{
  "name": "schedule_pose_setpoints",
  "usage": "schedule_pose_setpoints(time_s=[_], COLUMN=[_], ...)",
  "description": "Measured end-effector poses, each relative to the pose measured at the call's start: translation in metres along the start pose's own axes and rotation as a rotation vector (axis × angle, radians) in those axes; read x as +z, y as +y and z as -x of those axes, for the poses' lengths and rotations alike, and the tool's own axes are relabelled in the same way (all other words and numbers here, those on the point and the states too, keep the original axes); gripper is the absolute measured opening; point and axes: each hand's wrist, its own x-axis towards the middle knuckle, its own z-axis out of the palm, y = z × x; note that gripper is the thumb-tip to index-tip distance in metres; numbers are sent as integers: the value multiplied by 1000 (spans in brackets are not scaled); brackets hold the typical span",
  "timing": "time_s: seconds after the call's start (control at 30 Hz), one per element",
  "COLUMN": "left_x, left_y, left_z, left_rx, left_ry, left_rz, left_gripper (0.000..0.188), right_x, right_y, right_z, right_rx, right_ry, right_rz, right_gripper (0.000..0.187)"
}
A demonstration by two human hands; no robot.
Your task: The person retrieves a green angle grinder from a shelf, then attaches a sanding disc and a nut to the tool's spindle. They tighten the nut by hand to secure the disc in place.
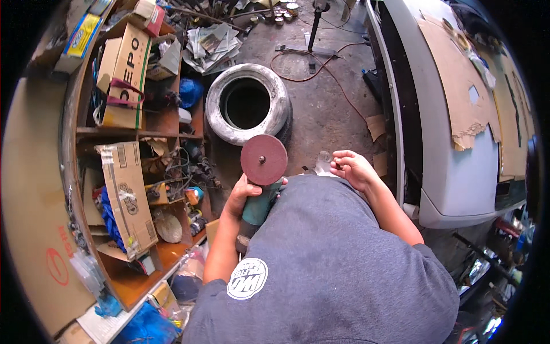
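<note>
My left hand [238, 196] is wrapped round the teal body of an angle grinder [256, 210], held upright close against my shirt. On top of it sits a reddish-brown disc [274, 167], facing up, with a bare metal spindle end at its centre. My right hand [354, 171] is raised to the right of the grinder, apart from it. Its thumb and fingers are pinched together; a small dark bit shows at the fingertips, too small to name. Just beside those fingers is a clear, crumpled-looking plastic piece [323, 160], partly hidden by my shirt.
Ahead, a whitish worn tyre [216, 106] lies on the floor by newspapers [212, 46]. A wooden shelf [129, 286] with cartons and tools stands left. A reddish cord [344, 86] crosses the floor near a metal stand [314, 34]. A large grey panel [458, 183] bounds the right.
</note>
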Motion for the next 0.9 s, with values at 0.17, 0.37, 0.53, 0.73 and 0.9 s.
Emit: schedule_pose_setpoints(time_s=[0.17,0.37,0.53,0.73,0.9], left_x=[4,12,17,15,6], left_y=[4,14,13,11,-2], left_z=[-2,-6,-8,-8,-7], left_rx=[-15,-19,13,-18,28], left_ry=[-3,44,51,36,98], left_rz=[-36,-229,-224,-245,-247], left_gripper=[89,82,89,89,91], right_x=[1,17,25,41,47], right_y=[-8,-19,-31,-49,-58], right_z=[11,15,24,46,47], right_rx=[34,-102,-133,-298,-251], right_ry=[-37,-93,-141,-262,-371], right_rz=[72,194,203,316,132], right_gripper=[22,38,44,29,25])
